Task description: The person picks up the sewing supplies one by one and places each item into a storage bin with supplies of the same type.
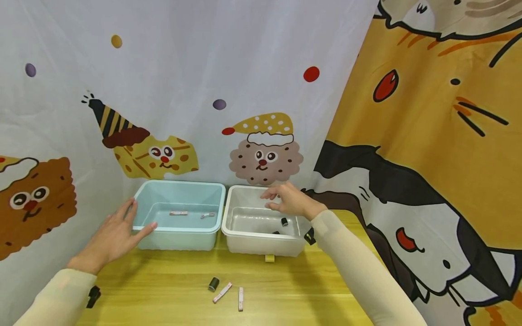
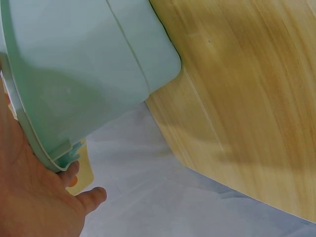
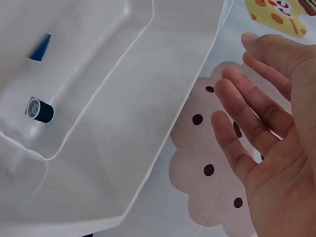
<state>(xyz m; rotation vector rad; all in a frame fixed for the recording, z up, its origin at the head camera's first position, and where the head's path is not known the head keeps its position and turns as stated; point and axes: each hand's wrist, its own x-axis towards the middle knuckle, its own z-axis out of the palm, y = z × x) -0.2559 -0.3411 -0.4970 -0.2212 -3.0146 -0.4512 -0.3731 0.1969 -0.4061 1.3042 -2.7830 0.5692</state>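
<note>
My left hand (image 1: pixel 114 233) is at the left side of the light blue bin (image 1: pixel 177 238), fingers spread; in the left wrist view it touches the rim. Inside that bin lie two narrow whitish pieces, one with reddish marks (image 1: pixel 178 213) and the other (image 1: pixel 207 215) near the right wall. Over the back of the white bin (image 1: pixel 261 244) hovers my right hand (image 1: pixel 291 200), fingers loosely bent and holding nothing. A dark thread spool (image 3: pixel 40 110) lies in the white bin, with a partly visible dark blue piece (image 3: pixel 39 48) beside it.
On the wooden table (image 1: pixel 163 290), in front of the bins, lie a dark spool (image 1: pixel 214 284) and two narrow whitish pieces (image 1: pixel 222 292). A small yellow block (image 1: pixel 269 258) shows under the white bin's front edge. Printed curtain (image 1: pixel 261 59) hangs behind and to the sides.
</note>
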